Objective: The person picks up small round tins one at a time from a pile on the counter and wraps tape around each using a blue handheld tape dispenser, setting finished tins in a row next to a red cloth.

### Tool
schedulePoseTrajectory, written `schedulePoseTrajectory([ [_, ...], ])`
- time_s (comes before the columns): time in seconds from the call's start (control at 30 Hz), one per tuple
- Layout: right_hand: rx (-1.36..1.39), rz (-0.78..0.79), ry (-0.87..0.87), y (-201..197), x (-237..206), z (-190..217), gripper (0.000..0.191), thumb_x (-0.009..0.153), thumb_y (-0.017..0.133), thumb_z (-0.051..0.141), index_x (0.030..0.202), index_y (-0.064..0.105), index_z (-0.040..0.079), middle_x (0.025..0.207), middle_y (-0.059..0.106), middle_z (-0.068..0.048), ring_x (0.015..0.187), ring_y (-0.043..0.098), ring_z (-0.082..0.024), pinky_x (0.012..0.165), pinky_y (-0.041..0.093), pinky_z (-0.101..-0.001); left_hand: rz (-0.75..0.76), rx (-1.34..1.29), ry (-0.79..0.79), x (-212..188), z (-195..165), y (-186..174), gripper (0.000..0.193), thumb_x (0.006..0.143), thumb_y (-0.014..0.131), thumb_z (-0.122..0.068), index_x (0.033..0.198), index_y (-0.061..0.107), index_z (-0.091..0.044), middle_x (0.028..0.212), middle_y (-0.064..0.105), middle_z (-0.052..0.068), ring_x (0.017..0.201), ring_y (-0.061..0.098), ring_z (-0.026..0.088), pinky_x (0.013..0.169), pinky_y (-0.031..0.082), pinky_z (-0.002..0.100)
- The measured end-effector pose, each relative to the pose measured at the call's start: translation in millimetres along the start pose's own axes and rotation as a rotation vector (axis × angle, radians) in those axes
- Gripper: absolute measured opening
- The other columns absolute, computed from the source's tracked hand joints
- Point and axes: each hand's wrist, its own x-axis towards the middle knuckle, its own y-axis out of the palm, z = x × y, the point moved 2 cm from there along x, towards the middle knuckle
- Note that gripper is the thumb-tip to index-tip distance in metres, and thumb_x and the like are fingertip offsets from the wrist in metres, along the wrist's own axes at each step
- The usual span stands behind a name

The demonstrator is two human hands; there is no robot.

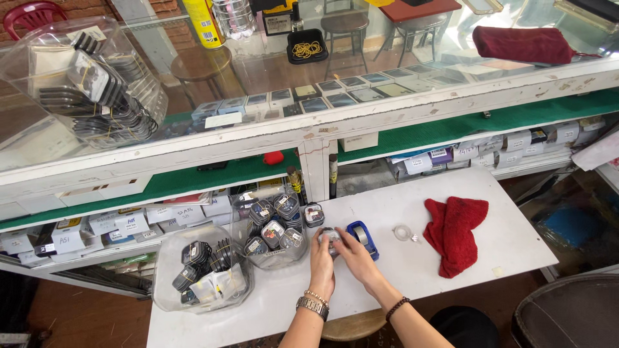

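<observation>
A white table [451, 258] holds a crumpled red cloth [456, 233] and a blue tape dispenser [363, 237]. Clear plastic jars [201, 277] show black and silver contents. Green-lined shelves [193, 180] sit behind. A dark red pouch [522, 44] rests on the glass counter [271, 71].

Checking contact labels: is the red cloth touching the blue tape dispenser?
Apart. The head view shows bare white table between the red cloth and the blue tape dispenser.

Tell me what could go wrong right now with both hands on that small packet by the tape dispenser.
The left hand and right hand work the small packet right beside the blue tape dispenser; a nudge might slide it. The stacked packets in the open clear container sit close to the left hand and could topple if bumped.
</observation>
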Motion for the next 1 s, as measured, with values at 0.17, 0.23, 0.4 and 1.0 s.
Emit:
schedulePoseTrajectory([
  [0.17, -0.096, 0.077, 0.021, -14, 13, 4, 0.052, 0.098, 0.062, 0.016, 0.149, 0.054, 0.012, 0.12, 0.071, -0.01, 0.104, 0.064, -0.018, 0.088, 0.054, -0.0304, 0.146, 0.15, 0.008, 5, 6, -3, 0.067, 0.099, 0.054, -0.019, 0.159, 0.026, -0.011, 0.16, 0.042, 0.012, 0.142, 0.046, 0.022, 0.115, 0.039, 0.034],
  [0.23, -0.02, 0.156, 0.041, -22, 26, 10, 0.051, 0.095, 0.063, 0.014, 0.146, 0.056, 0.011, 0.124, 0.071, -0.004, 0.109, 0.067, -0.013, 0.091, 0.056, -0.0273, 0.172, 0.108, 0.015, 8, 3, -3, 0.071, 0.098, 0.055, -0.019, 0.16, 0.021, -0.011, 0.161, 0.038, 0.011, 0.143, 0.046, 0.022, 0.116, 0.04, 0.036],
  [0.4, 0.117, 0.006, 0.037, -30, 56, 34, 0.055, 0.09, 0.069, 0.011, 0.143, 0.054, 0.005, 0.118, 0.069, -0.015, 0.1, 0.07, -0.02, 0.086, 0.058, -0.0339, 0.223, 0.39, -0.112, -1, -15, 2, 0.078, 0.104, 0.057, -0.027, 0.161, 0.005, -0.019, 0.166, 0.022, 0.007, 0.148, 0.033, 0.018, 0.119, 0.033, 0.034],
  [1.0, -0.716, -0.174, -0.131, -3, 95, 72, 0.058, 0.095, 0.067, 0.034, 0.139, 0.054, 0.0, 0.128, 0.065, -0.026, 0.118, 0.065, -0.039, 0.1, 0.051, -0.0406, -0.383, 1.074, 0.289, 70, -101, -57, 0.044, 0.097, 0.059, -0.037, 0.121, 0.063, 0.0, 0.104, 0.074, 0.022, 0.102, 0.07, 0.039, 0.091, 0.053, 0.047],
])
